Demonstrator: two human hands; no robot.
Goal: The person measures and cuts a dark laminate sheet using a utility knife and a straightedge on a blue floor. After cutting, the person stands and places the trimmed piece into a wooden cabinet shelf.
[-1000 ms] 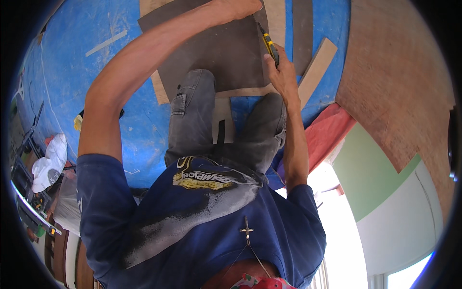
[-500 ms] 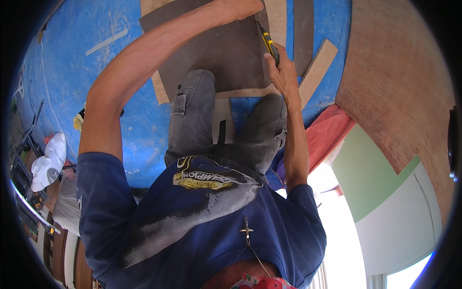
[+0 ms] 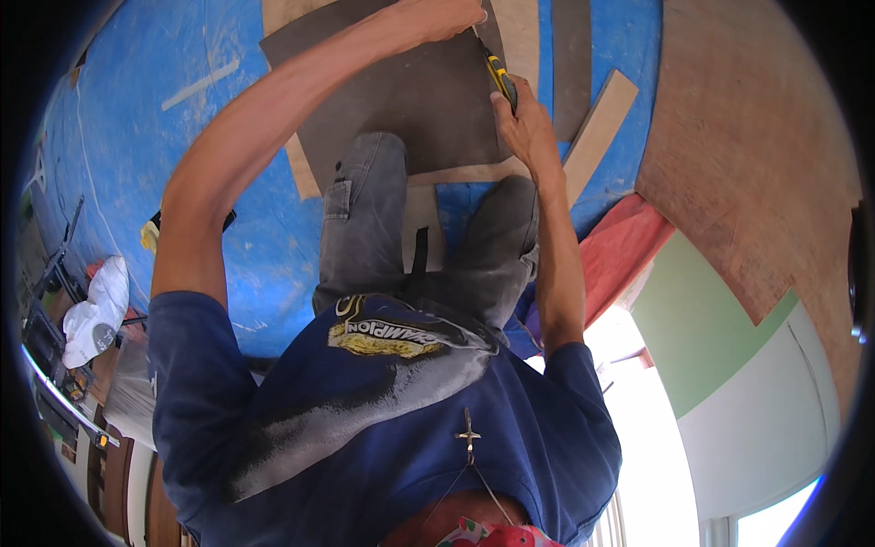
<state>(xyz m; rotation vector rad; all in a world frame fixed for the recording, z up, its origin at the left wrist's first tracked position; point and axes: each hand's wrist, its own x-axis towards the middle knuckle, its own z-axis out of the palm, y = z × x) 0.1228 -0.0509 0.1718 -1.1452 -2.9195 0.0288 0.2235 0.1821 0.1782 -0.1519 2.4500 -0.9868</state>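
My right hand [image 3: 527, 129] is closed round a yellow and black utility knife [image 3: 498, 73], its tip pointing away from me. The tip is at the right part of a dark brown sheet [image 3: 401, 109], along a narrow strip at the sheet's edge. My left hand [image 3: 442, 18] is just left of the tip, over the far part of the sheet. Its fingers look bent together; whether they pinch or press something there is hidden. The sheet lies on a light brown board [image 3: 519, 41], which shows past its edges. My knees are at the sheet's near edge.
Blue sheeting [image 3: 273, 301] covers the floor. To the right lie a dark strip [image 3: 571, 68] and a light wooden strip [image 3: 600, 128]. A large brown wooden panel [image 3: 729, 137] is farther right, near red cloth [image 3: 620, 237]. A white bag [image 3: 96, 314] is at the left.
My right hand and the knife have shifted slightly left and away from me. My left hand has moved a little to the left. The sheet lies nearly as before.
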